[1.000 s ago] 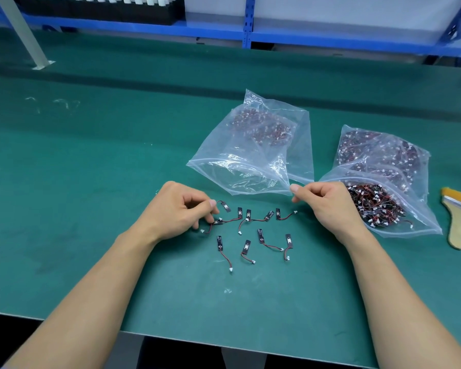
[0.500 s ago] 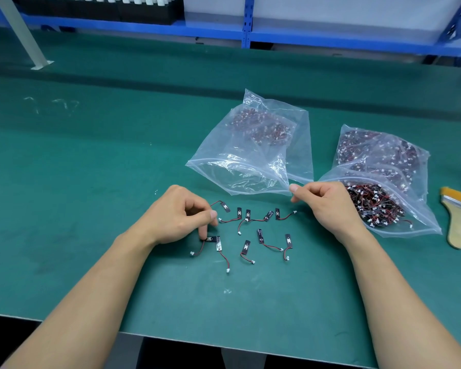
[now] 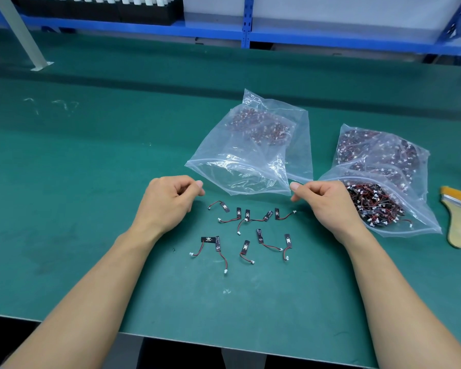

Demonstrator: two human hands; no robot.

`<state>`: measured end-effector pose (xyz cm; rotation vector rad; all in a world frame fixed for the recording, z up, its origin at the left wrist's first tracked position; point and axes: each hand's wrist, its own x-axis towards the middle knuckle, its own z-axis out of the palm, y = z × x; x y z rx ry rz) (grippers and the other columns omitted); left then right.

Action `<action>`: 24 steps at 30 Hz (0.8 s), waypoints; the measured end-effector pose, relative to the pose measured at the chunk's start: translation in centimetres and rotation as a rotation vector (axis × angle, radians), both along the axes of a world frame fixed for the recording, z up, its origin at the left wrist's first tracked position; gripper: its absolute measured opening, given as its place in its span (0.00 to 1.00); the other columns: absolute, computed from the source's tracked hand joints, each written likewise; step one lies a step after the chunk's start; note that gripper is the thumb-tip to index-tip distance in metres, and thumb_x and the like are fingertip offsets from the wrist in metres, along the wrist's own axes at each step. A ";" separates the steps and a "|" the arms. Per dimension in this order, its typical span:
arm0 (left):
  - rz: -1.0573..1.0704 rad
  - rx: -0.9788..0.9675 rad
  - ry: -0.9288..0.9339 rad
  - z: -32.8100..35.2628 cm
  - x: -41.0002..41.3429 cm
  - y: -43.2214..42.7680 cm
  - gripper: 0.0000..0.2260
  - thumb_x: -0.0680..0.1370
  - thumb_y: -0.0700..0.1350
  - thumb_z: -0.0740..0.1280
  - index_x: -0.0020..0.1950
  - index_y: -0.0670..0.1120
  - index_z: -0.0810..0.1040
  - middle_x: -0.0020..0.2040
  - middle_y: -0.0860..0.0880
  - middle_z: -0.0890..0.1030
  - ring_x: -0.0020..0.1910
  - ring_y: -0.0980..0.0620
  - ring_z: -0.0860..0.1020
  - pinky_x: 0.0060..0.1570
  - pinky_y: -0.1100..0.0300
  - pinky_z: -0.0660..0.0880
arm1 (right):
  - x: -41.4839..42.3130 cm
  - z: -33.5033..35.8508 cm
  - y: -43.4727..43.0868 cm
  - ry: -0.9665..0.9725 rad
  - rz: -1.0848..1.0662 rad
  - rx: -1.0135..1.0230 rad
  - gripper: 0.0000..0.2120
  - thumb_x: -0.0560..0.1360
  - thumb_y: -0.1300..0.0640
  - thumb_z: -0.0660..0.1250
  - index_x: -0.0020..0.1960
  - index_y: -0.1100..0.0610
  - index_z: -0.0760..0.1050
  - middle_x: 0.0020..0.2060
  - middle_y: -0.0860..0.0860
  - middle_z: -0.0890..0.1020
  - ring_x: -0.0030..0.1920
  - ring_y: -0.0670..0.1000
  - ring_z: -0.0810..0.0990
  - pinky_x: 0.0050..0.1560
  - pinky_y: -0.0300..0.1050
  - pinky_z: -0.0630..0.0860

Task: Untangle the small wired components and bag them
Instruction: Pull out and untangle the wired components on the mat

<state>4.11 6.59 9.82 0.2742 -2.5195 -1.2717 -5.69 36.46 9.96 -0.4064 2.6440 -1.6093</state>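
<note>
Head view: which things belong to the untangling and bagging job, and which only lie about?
Job: loose small black wired components; clear plastic zip bag in the middle; clear plastic bag of tangled components, right.
Lying about: wooden-handled flat brush with yellow bristles; blue metal shelf.

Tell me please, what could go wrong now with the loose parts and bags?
Some wires in the upper row of parts seem to cross, so lifting one may drag its neighbour. The full bag lies open beside the right hand; a careless wrist could pull its tangled contents out among the sorted ones.
</note>
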 end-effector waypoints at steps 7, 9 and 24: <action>0.001 0.066 -0.051 -0.3 -0.3 -0.2 0.13 0.83 0.47 0.61 0.42 0.53 0.81 0.25 0.53 0.76 0.23 0.57 0.66 0.26 0.68 0.65 | 0.0 0.0 0.0 -0.001 -0.005 0.009 0.16 0.77 0.46 0.71 0.33 0.50 0.83 0.24 0.49 0.62 0.28 0.48 0.58 0.26 0.36 0.56; -0.005 0.063 -0.049 -0.4 -0.3 -0.2 0.13 0.83 0.47 0.61 0.43 0.53 0.81 0.25 0.54 0.76 0.23 0.57 0.65 0.26 0.68 0.64 | 0.0 0.0 0.0 -0.003 -0.005 0.008 0.15 0.77 0.46 0.71 0.33 0.50 0.83 0.23 0.47 0.62 0.28 0.47 0.58 0.26 0.35 0.56; -0.013 0.044 -0.051 -0.5 -0.4 -0.2 0.13 0.83 0.48 0.61 0.42 0.53 0.81 0.25 0.54 0.76 0.23 0.57 0.66 0.26 0.68 0.65 | 0.1 0.0 0.0 -0.005 -0.002 0.020 0.15 0.77 0.47 0.71 0.33 0.50 0.83 0.21 0.44 0.61 0.26 0.46 0.57 0.25 0.35 0.57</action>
